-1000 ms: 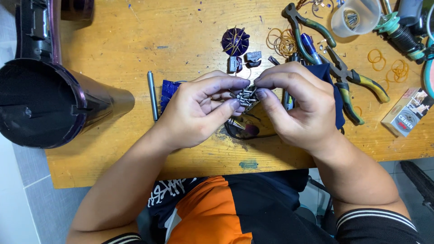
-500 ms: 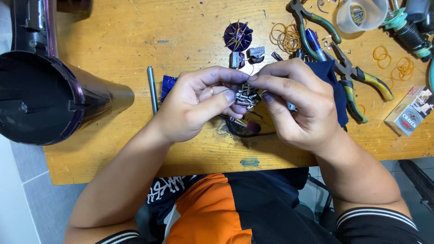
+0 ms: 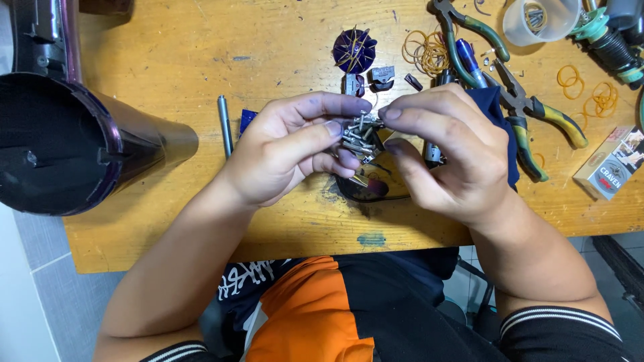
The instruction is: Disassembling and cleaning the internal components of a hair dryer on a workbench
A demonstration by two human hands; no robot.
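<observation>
- Left hand [image 3: 288, 151] and right hand [image 3: 446, 157]: both pinched together on a small metal part [image 3: 359, 137], held above the wooden tabletop [image 3: 168, 53] between the fingertips.
- Small metal part: a cluster of thin silvery pins; likely light, stiff and prickly, with pins that could bend; best gripped at its body, not its pins.
- Clear plastic cup [image 3: 540, 20]: upper right, holding what look like rubber bands.
- Dark hair-dryer housing [image 3: 60, 144]: open-mouthed, lying far left; contents not discernible.
</observation>
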